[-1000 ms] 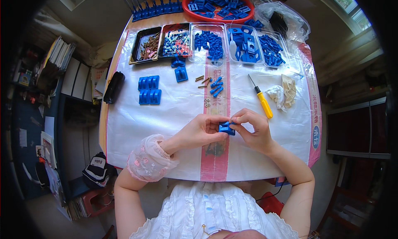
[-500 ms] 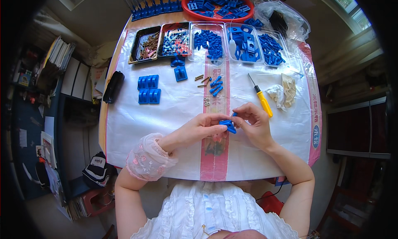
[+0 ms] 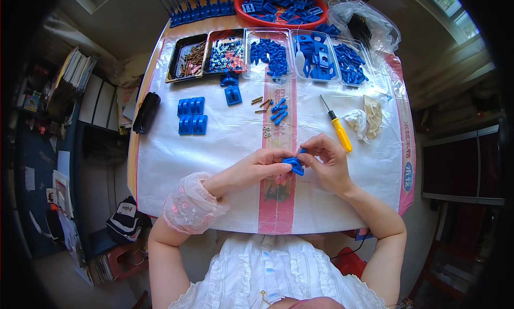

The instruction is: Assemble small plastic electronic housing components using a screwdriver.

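Low over the front middle of the table, my left hand (image 3: 261, 165) is closed on a blue plastic bracket (image 3: 294, 166), thumb on the near side. My right hand (image 3: 327, 161) meets it from the right, its thumb and forefinger pinching a small blue plastic piece (image 3: 303, 150) against the bracket's upper end. Fingers partly cover both parts, so how they fit together is hidden. Just beyond lie small pale nuts (image 3: 266, 131), brass-coloured screws (image 3: 262, 104) and several loose blue pieces (image 3: 279, 112). A yellow-handled screwdriver (image 3: 340, 132) rests beyond my right hand.
Trays of screws (image 3: 193, 60), nuts (image 3: 227, 54) and blue parts (image 3: 269, 54) line the far side. Behind them stands a red basin (image 3: 243, 19) of blue parts. Blue brackets (image 3: 191, 116) sit left, near a black case (image 3: 146, 112). Crumpled paper (image 3: 372, 119) lies right.
The bracket has turned slightly in my left fingers, showing more of its face. Both hands stay nearly in place, with the right hand shifted very slightly.
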Tool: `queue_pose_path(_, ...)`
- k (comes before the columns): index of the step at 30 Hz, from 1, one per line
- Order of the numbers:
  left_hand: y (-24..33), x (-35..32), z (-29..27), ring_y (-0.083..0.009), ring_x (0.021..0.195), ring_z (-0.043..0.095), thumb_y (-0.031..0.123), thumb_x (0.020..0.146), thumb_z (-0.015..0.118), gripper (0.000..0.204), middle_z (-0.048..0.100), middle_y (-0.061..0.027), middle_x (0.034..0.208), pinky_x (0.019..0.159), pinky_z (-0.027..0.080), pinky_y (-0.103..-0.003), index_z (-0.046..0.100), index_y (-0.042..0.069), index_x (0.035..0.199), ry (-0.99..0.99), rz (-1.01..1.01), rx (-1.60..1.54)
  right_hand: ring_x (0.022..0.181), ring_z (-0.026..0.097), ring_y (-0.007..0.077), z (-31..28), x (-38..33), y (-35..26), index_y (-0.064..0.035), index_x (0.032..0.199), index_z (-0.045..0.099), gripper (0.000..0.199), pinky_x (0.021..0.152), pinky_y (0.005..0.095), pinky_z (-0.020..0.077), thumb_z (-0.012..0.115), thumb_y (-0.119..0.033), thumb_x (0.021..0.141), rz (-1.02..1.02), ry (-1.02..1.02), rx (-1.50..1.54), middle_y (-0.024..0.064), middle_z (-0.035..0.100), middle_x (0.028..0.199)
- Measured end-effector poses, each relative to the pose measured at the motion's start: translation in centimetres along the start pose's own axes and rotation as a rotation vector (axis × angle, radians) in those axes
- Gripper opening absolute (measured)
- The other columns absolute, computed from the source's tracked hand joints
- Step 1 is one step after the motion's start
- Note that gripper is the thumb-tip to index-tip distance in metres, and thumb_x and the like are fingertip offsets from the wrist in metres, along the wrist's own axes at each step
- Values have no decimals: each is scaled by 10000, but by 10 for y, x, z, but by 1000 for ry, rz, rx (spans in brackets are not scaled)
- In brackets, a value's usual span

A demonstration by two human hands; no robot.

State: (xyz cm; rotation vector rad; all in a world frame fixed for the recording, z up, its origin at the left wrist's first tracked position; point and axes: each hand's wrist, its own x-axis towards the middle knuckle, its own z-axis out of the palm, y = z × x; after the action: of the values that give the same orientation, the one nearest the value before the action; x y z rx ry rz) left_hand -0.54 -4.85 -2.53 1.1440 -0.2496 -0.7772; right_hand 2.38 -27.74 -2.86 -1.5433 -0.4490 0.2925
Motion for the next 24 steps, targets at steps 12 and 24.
queue_pose_path(12,2,-2,0,-72,816,526,302,1045,568,402,606,-5,1010,697,409,-220,560,28,1339,-124,19,-75,868,687,122,-1,-1,-8,2,1016,548,157,723,257,565,659,68,927,58,-100,210,100,707,964)
queue_pose_path(24,-3,-4,3,-78,833,523,273,1044,583,401,606,-6,1004,728,424,-233,540,34,1362,-88,83,-41,899,704,153,7,-8,-7,5,1040,536,188,742,264,584,660,83,923,-54,-22,197,127,711,971)
